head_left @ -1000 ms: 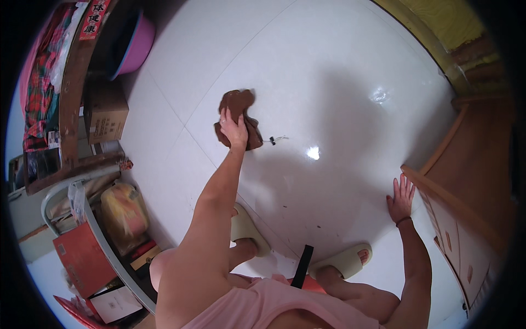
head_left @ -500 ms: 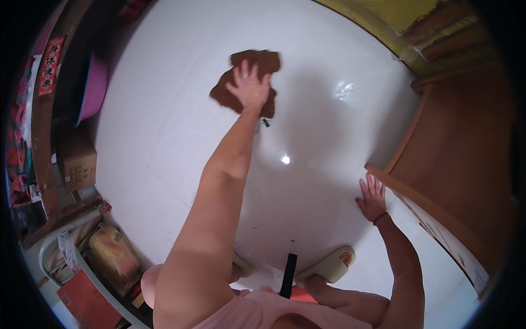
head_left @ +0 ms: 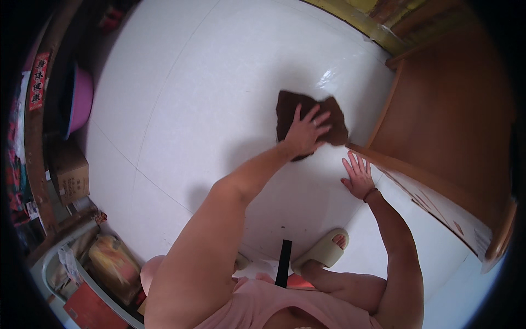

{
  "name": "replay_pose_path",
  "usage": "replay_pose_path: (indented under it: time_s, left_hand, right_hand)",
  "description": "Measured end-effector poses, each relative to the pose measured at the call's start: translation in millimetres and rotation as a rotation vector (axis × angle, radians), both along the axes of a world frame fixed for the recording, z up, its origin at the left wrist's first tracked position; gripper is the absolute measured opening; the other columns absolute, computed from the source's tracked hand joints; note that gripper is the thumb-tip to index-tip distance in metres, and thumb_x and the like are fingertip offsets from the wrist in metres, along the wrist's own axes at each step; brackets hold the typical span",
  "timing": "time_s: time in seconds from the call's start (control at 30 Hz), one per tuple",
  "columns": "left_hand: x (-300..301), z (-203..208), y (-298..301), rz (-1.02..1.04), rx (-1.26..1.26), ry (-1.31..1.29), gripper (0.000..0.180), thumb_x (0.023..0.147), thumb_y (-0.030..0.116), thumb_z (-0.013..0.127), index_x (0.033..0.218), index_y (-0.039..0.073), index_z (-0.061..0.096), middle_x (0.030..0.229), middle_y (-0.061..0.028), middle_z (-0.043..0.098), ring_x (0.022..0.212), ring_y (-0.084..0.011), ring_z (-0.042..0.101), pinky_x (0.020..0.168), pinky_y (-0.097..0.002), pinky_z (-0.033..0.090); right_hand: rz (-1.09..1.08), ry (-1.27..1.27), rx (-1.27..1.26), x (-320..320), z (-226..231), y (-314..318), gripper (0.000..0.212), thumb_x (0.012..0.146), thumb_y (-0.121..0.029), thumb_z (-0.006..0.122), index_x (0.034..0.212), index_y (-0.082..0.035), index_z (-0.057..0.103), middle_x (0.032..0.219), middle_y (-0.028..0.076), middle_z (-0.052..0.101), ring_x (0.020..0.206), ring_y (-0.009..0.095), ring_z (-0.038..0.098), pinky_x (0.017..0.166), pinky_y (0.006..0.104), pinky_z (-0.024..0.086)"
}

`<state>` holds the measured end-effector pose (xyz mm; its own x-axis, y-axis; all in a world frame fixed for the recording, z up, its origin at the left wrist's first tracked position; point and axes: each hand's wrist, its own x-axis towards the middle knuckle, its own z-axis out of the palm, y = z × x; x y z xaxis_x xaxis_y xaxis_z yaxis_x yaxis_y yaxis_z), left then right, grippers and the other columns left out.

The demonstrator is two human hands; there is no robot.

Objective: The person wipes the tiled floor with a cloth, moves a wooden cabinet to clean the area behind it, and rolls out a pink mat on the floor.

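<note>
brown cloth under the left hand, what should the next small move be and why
I'd probably slide the brown cloth a little leftward across the white floor. The left hand lies spread on it, while the cloth's right edge appears close to or against the corner of the wooden furniture and the right hand is nearby, leaving little room that way.

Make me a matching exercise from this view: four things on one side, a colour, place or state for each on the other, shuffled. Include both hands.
Column one:
1. Left hand
2. Right hand
3. Cloth
4. Basin

Column two:
A. Pink, near the picture's left edge
B. Has a dark band at the wrist
C. Fingers spread on top of the cloth
D. Brown, under a hand

Pairs: 1-C, 2-B, 3-D, 4-A
</note>
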<state>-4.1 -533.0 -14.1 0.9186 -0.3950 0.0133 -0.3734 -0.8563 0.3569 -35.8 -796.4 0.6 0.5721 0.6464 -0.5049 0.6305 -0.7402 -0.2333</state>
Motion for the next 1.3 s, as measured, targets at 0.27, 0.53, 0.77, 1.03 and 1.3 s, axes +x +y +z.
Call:
replay_pose_path:
  time_s: [0.27, 0.53, 0.77, 1.03, 1.3]
  left_hand:
    - [-157.9, 18.5, -26.4, -0.201, -0.028, 0.193, 0.049, 0.067, 0.033, 0.060, 0.114, 0.022, 0.051, 0.135, -0.0011, 0.025, 0.127, -0.0246, 0.016, 0.095, -0.0601, 0.014]
    - [-305.6, 4.1, -13.7, -0.508, -0.222, 0.242, 0.041, 0.066, 0.016, 0.057, 0.107, 0.021, 0.052, 0.121, -0.0014, 0.043, 0.109, -0.0214, 0.038, 0.086, -0.0451, 0.031]
    - [-170.8, 33.3, 41.1, 0.378, -0.360, 0.013, 0.048, 0.055, 0.001, 0.054, 0.102, 0.011, 0.053, 0.108, -0.0116, 0.048, 0.096, -0.0303, 0.046, 0.078, -0.0405, 0.036]
    - [-93.4, 66.4, 143.4, 1.127, -1.804, 0.643, 0.038, 0.082, 0.022, 0.054, 0.113, 0.003, 0.044, 0.107, -0.0112, 0.052, 0.099, -0.0234, 0.050, 0.086, -0.0344, 0.040]
    - [-91.7, 32.8, 224.5, 1.354, -1.386, 0.466, 0.040, 0.085, 0.029, 0.047, 0.116, 0.003, 0.044, 0.107, -0.0120, 0.053, 0.096, -0.0206, 0.052, 0.083, -0.0329, 0.042]
  right_hand:
    - [-0.026, -0.022, 0.022, 0.8, -1.8, 0.3, 0.061, 0.079, -0.037, 0.051, 0.131, -0.016, 0.026, 0.140, 0.006, 0.012, 0.128, 0.026, 0.010, 0.102, 0.0486, 0.012]
    - [-0.015, -0.037, -0.002, -0.1, 6.3, 7.6, 0.060, 0.081, -0.036, 0.050, 0.131, -0.015, 0.025, 0.140, 0.006, 0.010, 0.129, 0.026, 0.008, 0.103, 0.0468, 0.009]
    - [-0.041, -0.016, -0.035, -0.8, 5.7, 3.3, 0.061, 0.081, -0.035, 0.049, 0.132, -0.015, 0.023, 0.140, 0.007, 0.009, 0.129, 0.026, 0.005, 0.103, 0.0480, 0.006]
    - [-0.027, 0.004, -0.116, -0.4, 8.6, 7.8, 0.061, 0.081, -0.036, 0.049, 0.132, -0.014, 0.022, 0.140, 0.007, 0.007, 0.129, 0.027, 0.007, 0.103, 0.0484, 0.007]
    - [-0.032, 0.011, -0.121, 1.9, 7.1, 4.9, 0.062, 0.081, -0.035, 0.049, 0.132, -0.013, 0.022, 0.140, 0.007, 0.006, 0.129, 0.027, 0.005, 0.103, 0.0475, 0.005]
